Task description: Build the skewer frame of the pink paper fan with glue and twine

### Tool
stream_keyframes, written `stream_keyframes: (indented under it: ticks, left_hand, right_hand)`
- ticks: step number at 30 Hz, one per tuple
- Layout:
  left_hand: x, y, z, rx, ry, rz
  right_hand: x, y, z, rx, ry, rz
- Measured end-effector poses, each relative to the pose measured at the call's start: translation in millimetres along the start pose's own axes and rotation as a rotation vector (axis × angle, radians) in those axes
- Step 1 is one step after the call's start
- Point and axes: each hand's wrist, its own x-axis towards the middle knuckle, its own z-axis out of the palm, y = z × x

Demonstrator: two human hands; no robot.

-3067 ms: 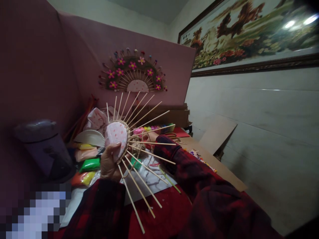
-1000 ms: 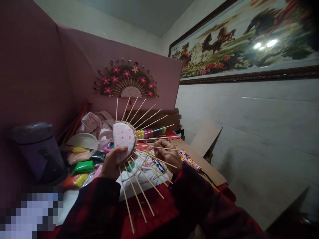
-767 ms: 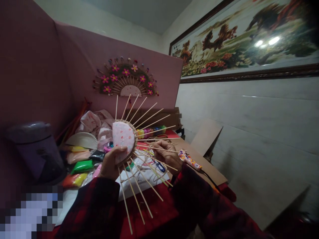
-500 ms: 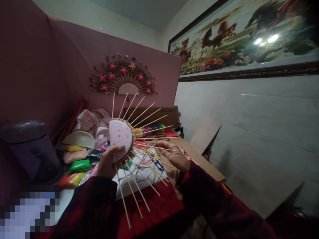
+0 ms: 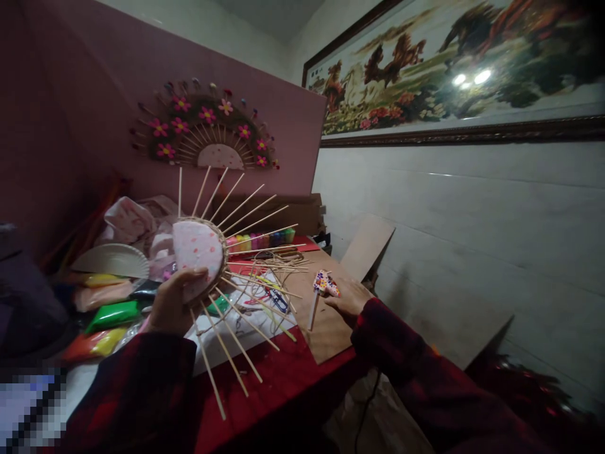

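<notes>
My left hand (image 5: 176, 299) grips a half-round, woven-edged fan frame (image 5: 198, 249) covered in pale pink spotted cloth, thumb on its face. Thin wooden sticks fan out from its curved rim. Over the brown board at the right, my right hand (image 5: 347, 299) is closed on a flower-patterned hot glue gun (image 5: 326, 284). A pale glue stick (image 5: 313, 310) extends down from it. My palm and fingers partly cover the gun. Between the hands, loose cord (image 5: 258, 287) and a pair of blue-handled scissors (image 5: 278, 299) lie on white paper.
Bags of coloured clay (image 5: 113, 315) and a paper plate (image 5: 111, 260) crowd the left side. A finished flowered fan (image 5: 220, 157) is up against the pink panel (image 5: 288, 135). Red cloth (image 5: 265, 391) covers the table's front, and a cardboard sheet (image 5: 368, 246) leans at the wall.
My right hand has left the sticks and cord and closed on the glue gun at the right. The fan frame appears farther left in view, still in my left hand.
</notes>
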Motion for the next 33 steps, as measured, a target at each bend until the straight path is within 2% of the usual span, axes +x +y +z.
stream_keyframes:
  ticks: [4, 8, 10, 13, 16, 18, 20, 22, 26, 29, 33]
  left_hand:
    - [0.1, 0.4, 0.9, -0.006, 0.026, -0.022]
    - [1.5, -0.6, -0.8, -0.016, 0.022, -0.037]
    - [3.2, -1.9, -3.0, -0.013, 0.014, -0.034]
    - [6.7, -4.7, -6.6, -0.002, 0.02, -0.034]
    - [8.1, -7.2, -6.9, 0.027, 0.0, -0.033]
    - [6.7, -8.4, -4.5, 0.043, -0.02, -0.026]
    - [4.4, -9.6, -1.5, 0.067, -0.022, -0.025]
    - [3.0, -11.4, 0.3, 0.109, -0.027, -0.027]
    - [4.9, -17.1, -1.4, 0.218, -0.115, -0.006]
    - [6.9, -20.7, -2.6, 0.289, -0.174, 0.028]
    - [5.6, -21.4, -0.8, 0.323, -0.198, 0.053]
  right_hand:
    - [5.8, 5.7, 10.9, 0.078, 0.004, -0.031]
    - [6.5, 14.9, 10.3, 0.236, 0.031, -0.045]
    - [5.0, 17.5, 8.3, 0.434, 0.059, -0.071]
    - [-0.2, 17.5, 1.5, 0.893, 0.035, -0.013]
    - [-12.2, 11.0, -14.5, 1.321, 0.0, 0.029]
    - [-24.2, 2.1, -29.8, 1.464, -0.029, 0.0]
    - [-37.9, -10.5, -45.4, 1.493, -0.06, 0.016]
    - [-50.7, -26.2, -58.0, 1.493, -0.155, -0.012]
    - [-65.2, -57.0, -68.3, 1.415, -0.296, -0.062]
    - [-65.6, -68.9, -66.0, 1.247, -0.292, -0.119]
    - [-60.6, -68.3, -61.8, 1.003, -0.237, -0.173]
